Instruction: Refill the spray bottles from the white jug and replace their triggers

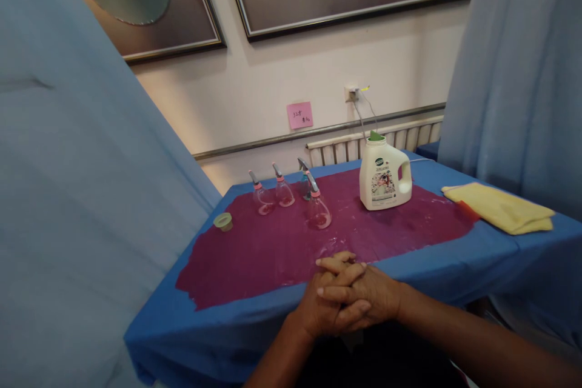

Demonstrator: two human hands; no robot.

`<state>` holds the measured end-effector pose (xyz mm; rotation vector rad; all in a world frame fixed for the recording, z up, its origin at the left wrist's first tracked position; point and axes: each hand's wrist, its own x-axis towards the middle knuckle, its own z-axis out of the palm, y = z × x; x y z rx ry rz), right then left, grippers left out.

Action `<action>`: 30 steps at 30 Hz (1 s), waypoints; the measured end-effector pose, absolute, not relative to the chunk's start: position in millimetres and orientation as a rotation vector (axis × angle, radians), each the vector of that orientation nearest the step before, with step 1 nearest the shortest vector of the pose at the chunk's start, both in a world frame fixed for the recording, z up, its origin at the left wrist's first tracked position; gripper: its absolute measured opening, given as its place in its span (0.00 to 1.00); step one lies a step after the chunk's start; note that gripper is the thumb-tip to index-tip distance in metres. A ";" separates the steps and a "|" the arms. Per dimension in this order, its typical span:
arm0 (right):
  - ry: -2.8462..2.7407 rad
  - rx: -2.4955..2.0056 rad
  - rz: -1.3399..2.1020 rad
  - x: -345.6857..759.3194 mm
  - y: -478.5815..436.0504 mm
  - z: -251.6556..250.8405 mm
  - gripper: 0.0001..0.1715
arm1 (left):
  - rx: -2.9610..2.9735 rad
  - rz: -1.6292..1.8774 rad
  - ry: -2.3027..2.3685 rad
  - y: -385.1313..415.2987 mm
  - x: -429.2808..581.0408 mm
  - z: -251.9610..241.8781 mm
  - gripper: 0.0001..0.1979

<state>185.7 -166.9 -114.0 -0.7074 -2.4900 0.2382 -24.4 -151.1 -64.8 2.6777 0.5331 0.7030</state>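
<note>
My left hand [313, 312] and my right hand [379, 291] are clasped together, fingers interlaced, at the front edge of the table. No object shows between them. Just beyond lies a shiny maroon sheet [264, 260] over a blue tablecloth [236, 321]. Nearest to my hands stands a clear spray bottle [319, 215] with a silver trigger and pink collar. Two similar spray bottles [263, 200] [285, 193] are farther left, and a bluish bottle [305, 185] is partly hidden behind the nearest one. A cream jug [379, 185] with a handle and something green at its mouth stands to the right.
A small pale-green-rimmed cup [223, 222] sits at the left of the sheet. On the right lies a folded yellow cloth [504, 209]. Blue curtains [91, 163] hang on both sides. Behind the table are a radiator [341, 151] and a wall outlet [351, 94] with cords.
</note>
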 end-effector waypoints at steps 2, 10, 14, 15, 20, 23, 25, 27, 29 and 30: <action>-2.491 -0.702 0.239 185.6 -166.6 -113.7 0.56 | 2.694 0.696 0.547 -151.3 -23.8 -64.0 0.37; -2.499 -0.691 0.243 187.5 -164.7 -117.7 0.57 | 2.718 0.698 0.495 -147.4 -25.8 -70.6 0.37; -2.515 -0.708 0.239 187.4 -164.3 -118.2 0.58 | 2.719 0.693 0.526 -149.1 -25.5 -68.2 0.37; -2.514 -0.709 0.236 187.2 -164.1 -118.5 0.57 | 2.718 0.690 0.542 -149.8 -25.0 -67.1 0.37; -2.472 -0.663 0.214 186.7 -163.1 -122.1 0.56 | 2.682 0.686 0.547 -150.8 -23.7 -65.0 0.38; -2.453 -0.639 0.189 187.1 -162.8 -124.0 0.56 | 2.692 0.699 0.521 -149.4 -24.3 -66.6 0.38; -2.459 -0.634 0.188 187.6 -162.8 -124.4 0.56 | 2.721 0.693 0.517 -148.8 -24.6 -67.3 0.37; -2.468 -0.648 0.202 188.0 -163.0 -123.9 0.56 | 2.729 0.682 0.527 -149.1 -24.5 -67.3 0.37; -2.476 -0.656 0.221 188.3 -163.2 -122.8 0.56 | 2.705 0.696 0.534 -149.8 -24.2 -67.4 0.37; -2.479 -0.664 0.230 188.3 -163.3 -122.1 0.56 | 2.692 0.711 0.531 -150.2 -24.1 -67.6 0.37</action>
